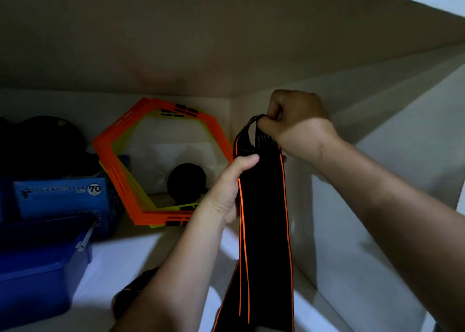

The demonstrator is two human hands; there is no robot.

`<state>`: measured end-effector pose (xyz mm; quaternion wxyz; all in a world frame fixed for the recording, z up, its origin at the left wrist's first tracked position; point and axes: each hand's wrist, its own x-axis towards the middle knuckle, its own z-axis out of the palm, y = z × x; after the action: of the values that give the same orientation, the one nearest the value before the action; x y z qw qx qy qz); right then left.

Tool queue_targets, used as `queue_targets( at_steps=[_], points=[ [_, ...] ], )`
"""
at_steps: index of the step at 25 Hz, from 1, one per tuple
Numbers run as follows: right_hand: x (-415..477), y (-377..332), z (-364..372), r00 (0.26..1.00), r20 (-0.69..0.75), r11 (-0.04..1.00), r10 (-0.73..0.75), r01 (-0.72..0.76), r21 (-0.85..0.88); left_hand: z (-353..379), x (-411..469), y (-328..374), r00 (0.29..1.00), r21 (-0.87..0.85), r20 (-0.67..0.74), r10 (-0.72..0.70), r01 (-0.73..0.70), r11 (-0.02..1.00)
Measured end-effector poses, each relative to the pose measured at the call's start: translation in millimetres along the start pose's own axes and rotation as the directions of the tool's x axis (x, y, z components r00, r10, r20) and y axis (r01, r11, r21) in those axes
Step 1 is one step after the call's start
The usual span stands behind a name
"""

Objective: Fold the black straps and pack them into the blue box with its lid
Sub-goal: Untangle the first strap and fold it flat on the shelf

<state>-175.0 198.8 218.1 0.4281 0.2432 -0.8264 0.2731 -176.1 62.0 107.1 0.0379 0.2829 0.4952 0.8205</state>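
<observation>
A long black strap [261, 205] with orange edges hangs doubled over inside a white shelf compartment, its lower end running out of the bottom of the view. My right hand [297, 122] pinches the folded top of the strap. My left hand [229, 188] grips the strap's left edge just below. A second black strap [130, 291] lies on the shelf floor, partly hidden behind my left forearm. The blue box [40, 268] stands open at the lower left. A blue panel [63, 195], perhaps its lid, leans upright behind it.
Orange and yellow hexagonal rings [141, 170] lean against the back wall. A dark round object [187, 180] sits behind them, and dark shapes [45, 140] fill the far left. The shelf's right wall [377, 205] stands close to my right arm.
</observation>
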Motion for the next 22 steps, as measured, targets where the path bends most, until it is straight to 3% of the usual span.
queue_targets(
  at_steps=[1,2,4,8,11,16,22],
  points=[
    [-1.3,1.9,-0.3,1.0,-0.01,1.0,-0.007,0.007,-0.014,3.3,2.4,4.9,0.969,0.182,-0.198,0.144,-0.108,0.977],
    [-1.9,3.2,-1.4,1.0,-0.028,1.0,-0.013,0.013,-0.022,6.7,5.1,7.0,0.905,0.354,-0.288,0.314,-0.203,0.913],
    [-1.2,5.1,-3.8,0.999,-0.05,1.0,-0.019,0.018,-0.021,10.6,8.5,-0.2,0.848,0.545,-0.261,0.462,-0.266,0.796],
    [9.7,12.0,-15.0,0.996,-0.086,0.999,-0.032,0.03,-0.028,3.6,1.9,-42.6,0.914,0.535,-0.196,0.355,-0.204,0.82],
    [19.0,21.6,-22.2,0.993,-0.116,0.999,-0.01,0.005,-0.046,-3.1,-19.2,-90.7,0.944,0.563,-0.249,0.216,-0.041,0.826],
    [18.2,39.6,-12.4,0.995,-0.096,0.999,0.035,-0.037,-0.022,-18.2,-62.5,-156.1,0.937,0.498,-0.344,0.051,0.137,0.856],
    [16.4,50.4,15.6,0.998,-0.029,0.997,0.063,-0.062,0.045,-21.9,-97.1,-144.9,0.898,0.417,-0.439,-0.023,0.227,0.88]
  ],
)
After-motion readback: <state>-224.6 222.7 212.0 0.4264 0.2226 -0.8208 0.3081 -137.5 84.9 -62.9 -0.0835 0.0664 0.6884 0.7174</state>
